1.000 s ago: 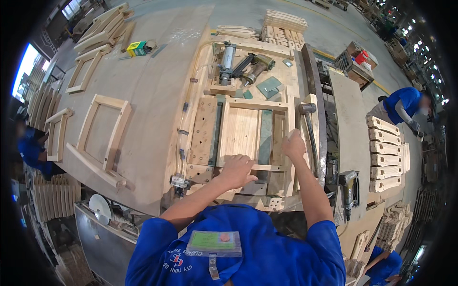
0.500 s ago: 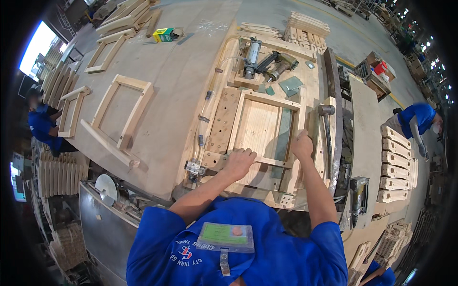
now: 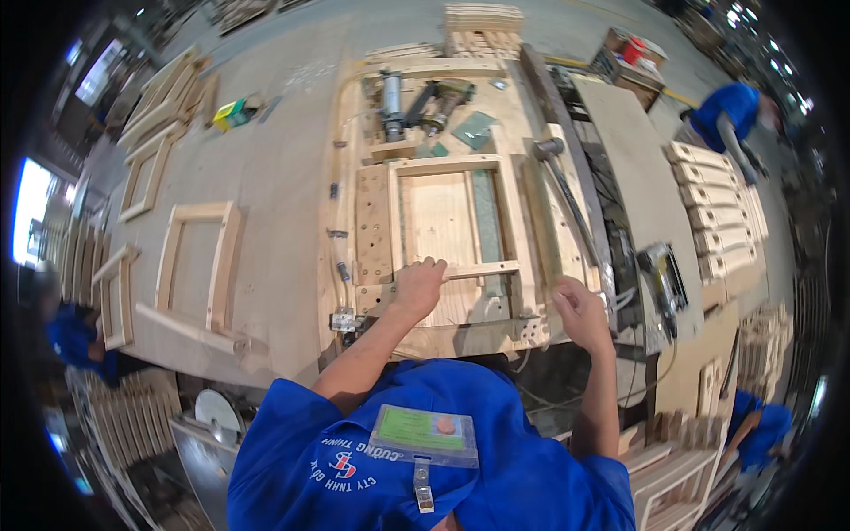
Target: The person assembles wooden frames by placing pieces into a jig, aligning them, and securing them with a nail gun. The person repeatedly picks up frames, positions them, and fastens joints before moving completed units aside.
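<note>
A pale wooden frame (image 3: pixel 512 203) lies in a wooden jig (image 3: pixel 374 221) on the bench in front of me. My left hand (image 3: pixel 420 288) is closed round its near left corner, by the crossbar (image 3: pixel 482 269). To the right, my right hand (image 3: pixel 583 311) is off the frame, fingers loosely bent and apart, with nothing visible in it. A hammer (image 3: pixel 567 190) lies beyond it along the jig's right side. Farther right, a nail gun (image 3: pixel 664 283) rests at the edge of a side board.
At the jig's far end are an air cylinder (image 3: pixel 391 106), another air tool (image 3: pixel 450 102) and a green plate (image 3: pixel 475 130). A U-shaped wooden frame (image 3: pixel 221 265) lies on the left table. Slatted parts (image 3: pixel 713 208) are stacked at right, near a person in blue (image 3: pixel 726 115).
My right hand has let go of the frame's right side and moved right and toward me. My left hand stays on the frame. The whole view has shifted.
</note>
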Motion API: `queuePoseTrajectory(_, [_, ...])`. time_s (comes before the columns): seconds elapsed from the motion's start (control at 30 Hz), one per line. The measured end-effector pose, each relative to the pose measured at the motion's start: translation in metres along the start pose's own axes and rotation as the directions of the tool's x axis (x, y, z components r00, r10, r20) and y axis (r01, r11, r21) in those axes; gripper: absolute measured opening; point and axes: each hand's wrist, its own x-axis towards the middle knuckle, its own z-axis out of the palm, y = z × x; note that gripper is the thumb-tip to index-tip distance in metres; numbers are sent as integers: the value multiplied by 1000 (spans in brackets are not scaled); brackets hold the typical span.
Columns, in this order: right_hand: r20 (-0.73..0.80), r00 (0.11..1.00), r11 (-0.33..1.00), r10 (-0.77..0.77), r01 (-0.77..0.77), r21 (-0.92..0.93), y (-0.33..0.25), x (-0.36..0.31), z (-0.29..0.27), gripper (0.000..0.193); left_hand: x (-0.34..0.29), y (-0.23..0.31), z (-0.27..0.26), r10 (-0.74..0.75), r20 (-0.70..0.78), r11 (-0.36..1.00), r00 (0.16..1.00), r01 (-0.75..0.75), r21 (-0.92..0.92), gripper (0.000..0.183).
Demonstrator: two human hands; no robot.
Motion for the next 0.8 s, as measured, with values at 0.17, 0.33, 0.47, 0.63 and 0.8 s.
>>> queuePoseTrajectory(0.17, [-626, 751, 866, 211, -440, -237, 31, -118, -44, 36, 5, 4, 1, 65, 12, 988, 998, -66, 137, 14])
queuePoseTrajectory(0.33, [-669, 609, 534, 426, -766, -357, 75, -198, -35, 42, 24, 18, -3, 142, 179, 962, 974, -178, 209, 15])
queuePoseTrajectory(0.47, [-571, 611, 569, 548, -773, -281, 72, -194, -9, 49, 37, 28, -2, 286, 126, 939, 950, -304, 159, 13])
queuePoseTrajectory(0.63, [-670, 642, 736, 374, -644, -207, 66, -181, -6, 50, 47, 26, 18, 327, 95, 935, 940, -336, 114, 15])
queuePoseTrajectory(0.8, [-710, 652, 846, 265, -511, -154, 41, -124, -15, 44, 53, 24, 20, 369, 127, 907, 921, -387, 165, 15])
